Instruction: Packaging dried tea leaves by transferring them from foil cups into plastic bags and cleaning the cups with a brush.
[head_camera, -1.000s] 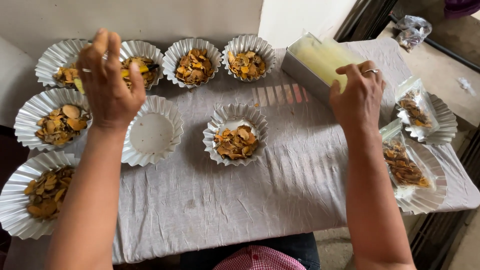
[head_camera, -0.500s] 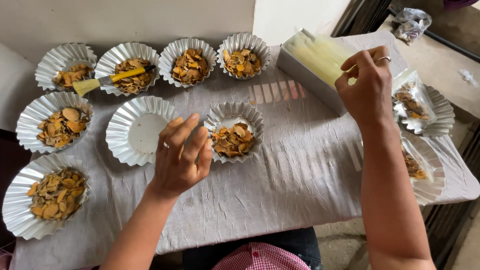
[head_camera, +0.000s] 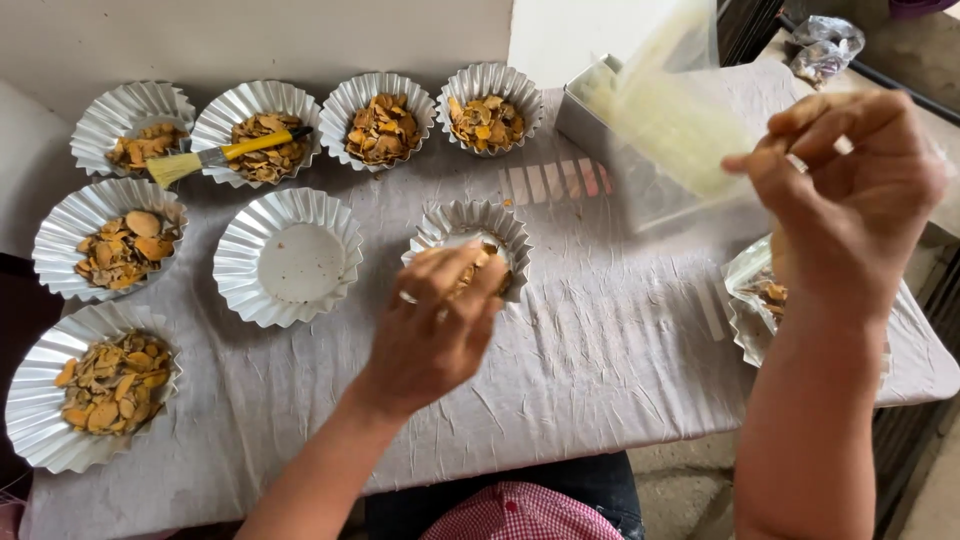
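- My left hand (head_camera: 440, 325) is over the foil cup of orange-yellow chips (head_camera: 478, 240) at the middle of the grey cloth (head_camera: 560, 400). Fingers are curled down into the cup; I cannot tell whether they have closed on any chips.
- My right hand (head_camera: 850, 190) is raised to the right of that cup, thumb and forefinger pinched on a clear plastic bag (head_camera: 665, 120) that hangs open above the metal box (head_camera: 590, 110).
- Risk: the cup is thin foil and light. If my fingers drag on its fluted rim, it may tip or slide and scatter chips onto the cloth.
- Risk: the empty foil cup (head_camera: 290, 258) sits just left of it; a sideways knock could shove one into the other.
- Risk: the bag is held by one edge only. It looks limp, so the mouth may fold shut and chips would miss it.
- Risk: the filled cup at the cloth's right edge (head_camera: 760, 300) sits below my right forearm; lowering the arm carelessly could crush it.
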